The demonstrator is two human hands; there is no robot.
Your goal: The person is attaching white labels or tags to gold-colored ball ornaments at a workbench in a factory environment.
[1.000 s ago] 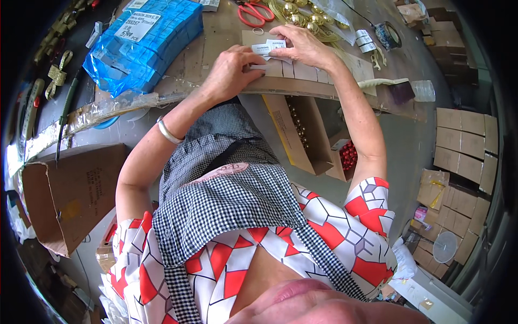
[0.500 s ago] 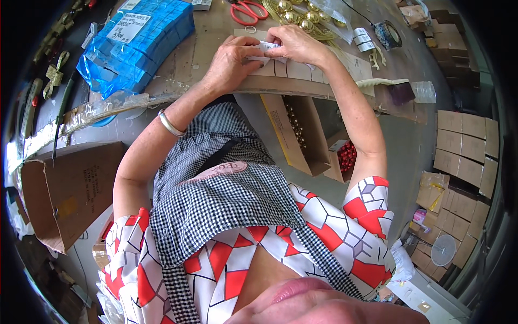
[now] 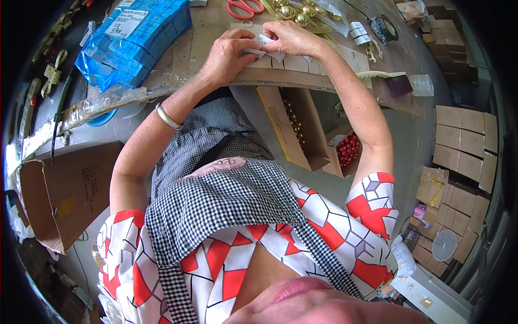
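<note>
Small white paper slips with print on them sit between my two hands over the table's near edge. My left hand, with a metal bangle on its wrist, pinches the left end of the paper with bent fingers. From the other side my right hand grips it between thumb and fingers. Beneath them lies a pale cardboard sheet marked with short dark lines. The fingertips partly cover the slips, so how many there are is hard to make out.
A blue plastic-wrapped pack lies left on the table. Red-handled scissors, gold balls and a tape roll lie beyond. Below stand open cartons of gold beads and red berries; another carton stands left.
My hands have drawn slightly apart, and more of the white paper shows between them, spread in separate flaps. The whole view has shifted a little, with the table higher in the picture.
</note>
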